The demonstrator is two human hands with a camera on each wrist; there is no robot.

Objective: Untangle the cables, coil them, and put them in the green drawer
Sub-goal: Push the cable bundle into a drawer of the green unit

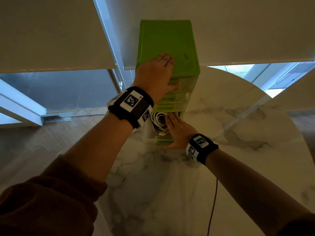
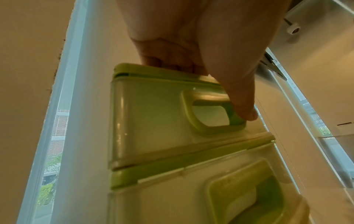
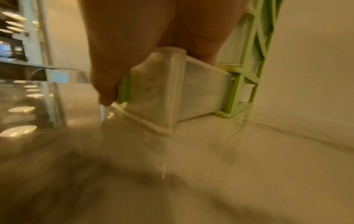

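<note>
A green drawer tower (image 1: 167,40) stands on the marble table. My left hand (image 1: 163,72) rests flat on its top, thumb (image 2: 239,94) down against the top drawer (image 2: 153,121) beside its handle. The bottom drawer (image 1: 163,142) is pulled out toward me and holds coiled white cables (image 1: 158,120). My right hand (image 1: 175,132) grips that drawer's front wall, with fingers reaching over the cables and thumb (image 3: 105,91) on the outside by the green handle. In the right wrist view the translucent drawer (image 3: 201,91) sticks out of the green frame (image 3: 245,84).
The round marble table (image 1: 230,116) has bare surface around the tower. A thin dark cord (image 1: 213,210) runs along the table near my right forearm. Window blinds hang close behind the tower. Wooden floor (image 1: 51,133) lies past the table's left edge.
</note>
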